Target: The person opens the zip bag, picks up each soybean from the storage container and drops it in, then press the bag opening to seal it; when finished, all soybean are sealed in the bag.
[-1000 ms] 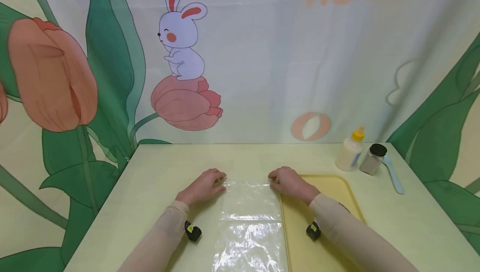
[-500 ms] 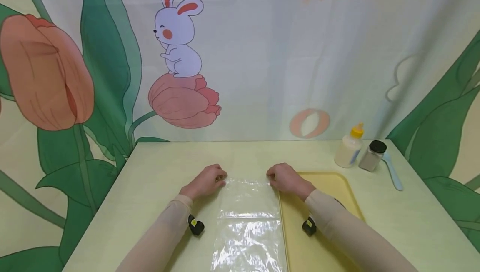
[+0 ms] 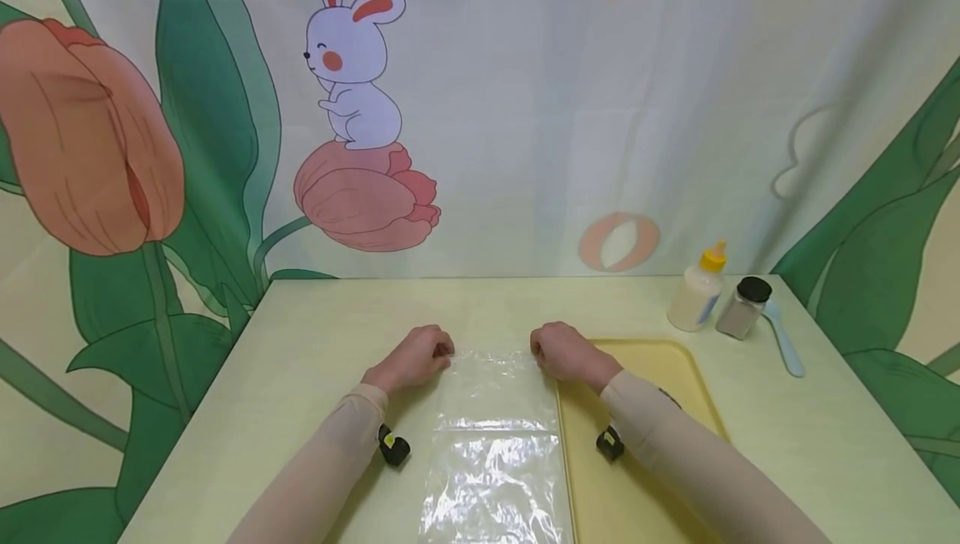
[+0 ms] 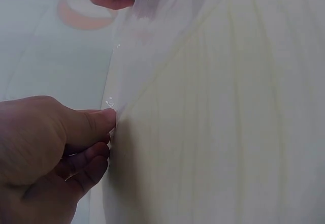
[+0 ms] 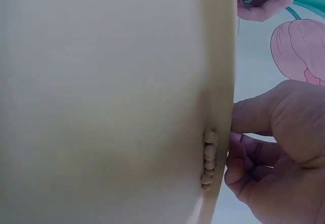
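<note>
A clear plastic bag [image 3: 495,477] lies flat on the table, with a crease across it. The left hand [image 3: 411,358] pinches its far left corner; in the left wrist view that hand [image 4: 48,148] has thumb and fingertips together on the film edge. At the far right corner is the right hand [image 3: 566,352], fingers curled inward. In the right wrist view, thumb and fingers of the right hand [image 5: 284,148] meet beside the yellow tray's rim [image 5: 223,56], hiding what they pinch.
The yellow tray [image 3: 637,477] lies right of the bag, under the right forearm. A small beaded row [image 5: 209,158] shows by its rim. At the back right stand a yellow-capped bottle [image 3: 696,298] and a black-lidded jar [image 3: 742,311], with a light blue spatula [image 3: 785,344] beside them.
Both hands have curled their fingers more tightly at the bag's far corners. The right hand has shifted slightly left. The head view has tilted a little, and the bag still lies flat.
</note>
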{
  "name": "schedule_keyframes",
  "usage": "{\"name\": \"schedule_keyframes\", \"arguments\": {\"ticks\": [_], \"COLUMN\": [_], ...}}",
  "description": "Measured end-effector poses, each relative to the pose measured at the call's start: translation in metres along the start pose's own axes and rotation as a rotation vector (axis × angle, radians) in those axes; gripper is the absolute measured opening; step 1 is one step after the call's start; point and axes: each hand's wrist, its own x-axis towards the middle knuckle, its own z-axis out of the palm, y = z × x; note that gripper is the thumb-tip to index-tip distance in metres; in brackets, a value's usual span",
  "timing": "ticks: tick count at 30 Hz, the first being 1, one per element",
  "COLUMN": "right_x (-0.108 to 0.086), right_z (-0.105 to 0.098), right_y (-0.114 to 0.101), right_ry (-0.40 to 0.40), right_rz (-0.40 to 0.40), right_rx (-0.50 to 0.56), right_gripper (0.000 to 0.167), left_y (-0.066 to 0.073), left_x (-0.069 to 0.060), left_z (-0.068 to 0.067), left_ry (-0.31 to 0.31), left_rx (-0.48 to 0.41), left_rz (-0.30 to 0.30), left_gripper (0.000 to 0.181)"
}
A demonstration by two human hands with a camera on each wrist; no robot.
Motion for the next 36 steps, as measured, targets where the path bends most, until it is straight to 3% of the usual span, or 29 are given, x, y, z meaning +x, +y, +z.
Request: {"name": "schedule_keyframes", "arguments": {"ticks": [5,11,20,36], "right_x": [0.002,0.005,0.01,0.018], "right_z": [-0.002,-0.004,-0.011,-0.016], "right_y": [-0.001,-0.002,-0.007,-0.001], "right_ry": [-0.002,-0.041,-0.165,-0.203], "right_rz": [-0.022,-0.036,0.046,0.099], "right_rx": [-0.038,-0.056,-0.06,0.032], "right_gripper": [0.01,0.011,0.006,0.013], "left_y": [0.0,0.0,-0.002,0.001], "left_x": [0.001,0.001,0.004,0.008], "left_z": [0.0,-0.001,0.0,-0.006], "left_ry": [-0.021,-0.022,-0.047,-0.113], "left_rx": [-0.013,-0.01,-0.019,-0.052], "left_rz": [-0.035,-0.027,-0.044,-0.085], "left_gripper": [0.006,0.005,0.006,0.006]}}
